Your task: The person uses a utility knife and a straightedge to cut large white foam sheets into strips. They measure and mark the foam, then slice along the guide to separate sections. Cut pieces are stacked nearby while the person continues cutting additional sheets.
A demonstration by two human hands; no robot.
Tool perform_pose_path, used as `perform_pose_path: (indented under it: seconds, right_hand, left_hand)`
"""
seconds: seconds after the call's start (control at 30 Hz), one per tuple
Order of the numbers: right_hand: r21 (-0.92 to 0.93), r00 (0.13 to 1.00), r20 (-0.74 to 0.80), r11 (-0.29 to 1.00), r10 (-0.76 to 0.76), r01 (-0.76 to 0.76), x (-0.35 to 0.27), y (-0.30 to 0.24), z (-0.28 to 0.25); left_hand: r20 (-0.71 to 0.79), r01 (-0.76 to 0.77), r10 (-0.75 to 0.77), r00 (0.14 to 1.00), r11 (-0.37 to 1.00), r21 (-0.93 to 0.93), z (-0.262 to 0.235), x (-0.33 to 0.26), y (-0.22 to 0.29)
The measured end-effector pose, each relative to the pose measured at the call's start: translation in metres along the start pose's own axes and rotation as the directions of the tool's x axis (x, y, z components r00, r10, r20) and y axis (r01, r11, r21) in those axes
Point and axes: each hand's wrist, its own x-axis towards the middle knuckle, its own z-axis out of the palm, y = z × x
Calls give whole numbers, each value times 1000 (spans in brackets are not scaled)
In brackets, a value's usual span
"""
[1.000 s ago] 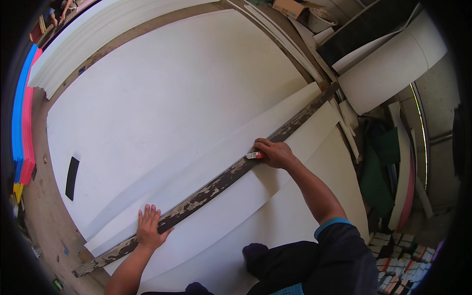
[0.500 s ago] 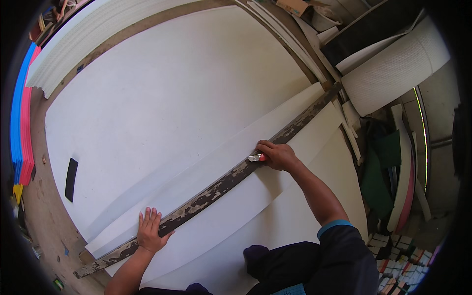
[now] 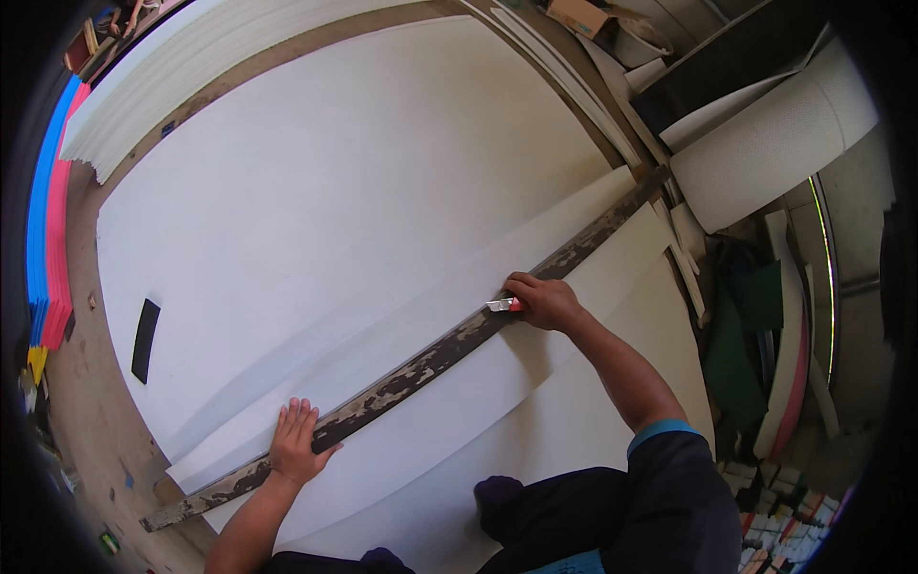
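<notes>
Across a long dark bar (image 3: 411, 381), one hand lies spread and one holds a cutter

The bar runs on a slant over white sheets, from low on the left to high on the right. Its paint is patchy and worn. The left hand (image 3: 298, 450) lies over the bar near its low end. Its fingers are open and point up onto the narrow white sheet (image 3: 368, 349), and its thumb sticks out to the right.

The right hand (image 3: 543, 301) is near the middle of the bar. Its fingers are closed around a red utility knife (image 3: 504, 305). The knife's silver end points left, over the bar. You cannot tell if its tip touches the sheet.

Past the bar is a big white sheet (image 3: 335, 163), with a short black strip (image 3: 145, 342) at its left side. Blue and pink sheets (image 3: 48, 230) are at the far left. A fat white roll (image 3: 779, 134) is at the upper right.
</notes>
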Motion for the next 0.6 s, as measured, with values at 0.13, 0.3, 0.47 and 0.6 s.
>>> perform_pose_path:
  seconds: [0.13,0.3,0.47,0.6]
  right_hand:
    - [-1,1000,-9,1000,-16,16,-1,1,2]
    - [-9,999,-32,999,-36,35,-1,6,8]
    - [44,998,25,998,-53,52,0,-4,-5]
    - [-17,999,7,999,-32,32,16,-37,3]
  left_hand:
    - [-9,-17,17,1000,1000,19,2,-1,-1]
    - [-19,-20,20,1000,1000,19,1,0,0]
    - [-2,-11,11,1000,999,41,1,-1,0]
    - [0,-23,23,1000,997,68,0,4,0]
